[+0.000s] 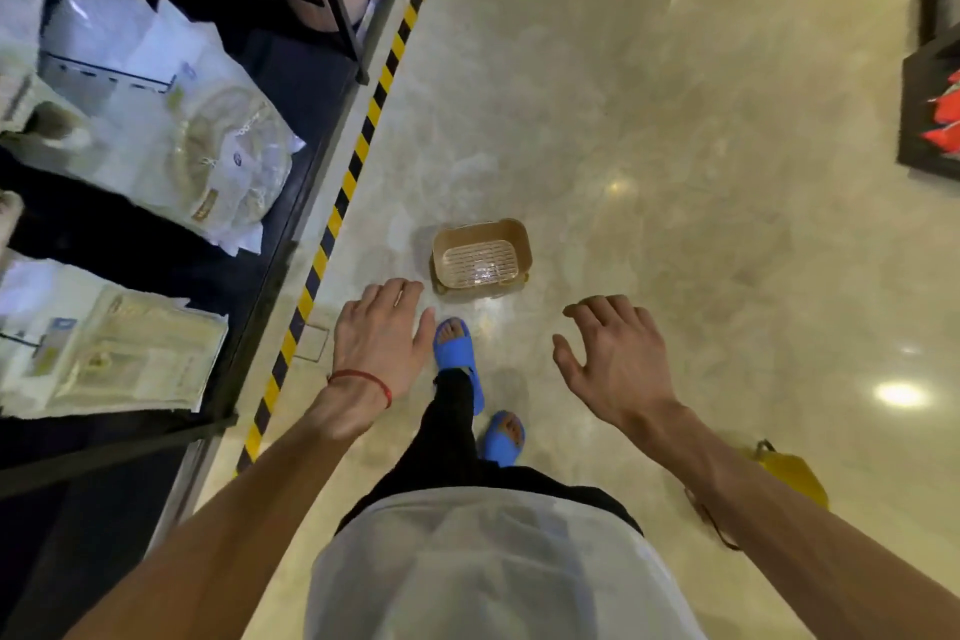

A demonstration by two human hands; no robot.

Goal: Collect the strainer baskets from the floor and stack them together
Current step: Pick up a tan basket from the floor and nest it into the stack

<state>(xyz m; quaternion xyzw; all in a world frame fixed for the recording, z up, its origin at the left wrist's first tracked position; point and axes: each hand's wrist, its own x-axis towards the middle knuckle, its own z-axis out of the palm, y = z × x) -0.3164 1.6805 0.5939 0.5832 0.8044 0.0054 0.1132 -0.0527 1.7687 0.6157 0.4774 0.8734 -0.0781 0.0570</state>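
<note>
A tan rectangular strainer basket (480, 255) with a slotted bottom stands upright on the polished floor, just ahead of my feet. My left hand (382, 333) hovers above the floor, down and to the left of the basket, fingers apart and holding nothing. My right hand (613, 359) hangs to the lower right of the basket, also spread with nothing in it. Neither hand touches the basket. A yellow object (792, 473) lies on the floor behind my right forearm, partly hidden; I cannot tell what it is.
A dark metal shelf rack (260, 276) with bagged goods runs along the left, edged by yellow-black hazard tape (363, 140). A black display stand (930, 109) with red items sits at the far right. My blue slippers (460, 353) stand on the floor below the basket.
</note>
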